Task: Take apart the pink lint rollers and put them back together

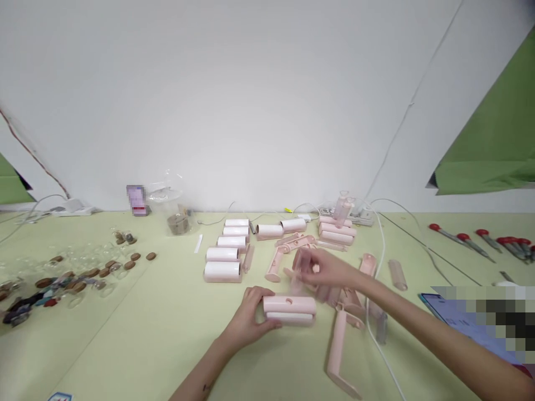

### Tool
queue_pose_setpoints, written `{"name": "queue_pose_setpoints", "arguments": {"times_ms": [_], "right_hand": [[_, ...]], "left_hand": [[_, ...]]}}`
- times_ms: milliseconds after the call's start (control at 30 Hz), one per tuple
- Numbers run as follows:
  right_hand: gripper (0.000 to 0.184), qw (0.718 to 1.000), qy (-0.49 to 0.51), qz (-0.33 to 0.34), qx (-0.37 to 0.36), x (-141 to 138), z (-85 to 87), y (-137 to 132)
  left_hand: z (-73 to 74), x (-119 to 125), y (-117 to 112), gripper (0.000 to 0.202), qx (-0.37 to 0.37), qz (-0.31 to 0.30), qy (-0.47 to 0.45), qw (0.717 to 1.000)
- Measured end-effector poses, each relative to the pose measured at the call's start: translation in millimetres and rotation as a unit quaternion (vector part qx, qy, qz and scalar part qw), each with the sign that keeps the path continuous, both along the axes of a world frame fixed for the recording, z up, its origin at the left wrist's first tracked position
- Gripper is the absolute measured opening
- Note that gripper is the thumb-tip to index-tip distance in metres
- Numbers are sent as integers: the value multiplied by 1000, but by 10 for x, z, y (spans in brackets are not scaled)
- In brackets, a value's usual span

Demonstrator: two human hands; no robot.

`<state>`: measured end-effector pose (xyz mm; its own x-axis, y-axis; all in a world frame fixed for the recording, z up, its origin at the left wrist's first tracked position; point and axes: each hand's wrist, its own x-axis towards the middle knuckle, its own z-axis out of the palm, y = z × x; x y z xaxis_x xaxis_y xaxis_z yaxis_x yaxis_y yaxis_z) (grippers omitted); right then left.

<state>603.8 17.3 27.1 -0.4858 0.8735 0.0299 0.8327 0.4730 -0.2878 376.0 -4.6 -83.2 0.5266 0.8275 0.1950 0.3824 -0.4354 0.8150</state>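
Note:
My left hand (253,320) grips one end of a lint roller (289,304), a pink half-round cover with a small hole on top and a white roll showing beneath. Above it, my right hand (315,267) is closed on a translucent pink part (298,275), smeared by motion; its exact kind cannot be made out. Pink roller frames with handles (337,345) lie below and behind my right hand. White sticky-paper rolls (223,271) are lined up to the left, with another pair (270,231) farther back. My right hand and forearm hide some of the pink parts.
Finished-looking pink rollers (336,234) are stacked at the back, before a power strip (363,217). A white cable (382,245) crosses the right side. Red-handled tools (468,240) and a tablet (455,323) lie right; glass globes and cork stoppers (104,272) spread left.

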Motion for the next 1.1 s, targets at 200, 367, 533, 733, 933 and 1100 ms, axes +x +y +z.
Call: {"name": "queue_pose_setpoints", "arguments": {"times_ms": [200, 367, 533, 733, 933, 1100], "right_hand": [[11, 992, 113, -33, -48, -164, -99, -313], [16, 989, 113, -5, -96, -165, -11, -293], [17, 987, 99, 11, -129, -128, 78, -224], [24, 988, 57, 16, -139, -265, 106, -171], [12, 992, 41, 29, -119, -418, 125, -196], [18, 985, 36, 62, -158, -355, 178, -163]], "left_hand": [[-46, -3, 11, 45, 7, -2, -5, 1000], [-57, -11, 4, 48, -3, 2, -13, 1000], [-34, 3, -4, 57, -47, 27, -20, 998], [45, 44, -33, 62, -30, 49, 13, 998], [52, 44, -95, 50, -38, 82, 9, 996], [74, -7, -21, 60, -78, 42, -8, 996]]}}
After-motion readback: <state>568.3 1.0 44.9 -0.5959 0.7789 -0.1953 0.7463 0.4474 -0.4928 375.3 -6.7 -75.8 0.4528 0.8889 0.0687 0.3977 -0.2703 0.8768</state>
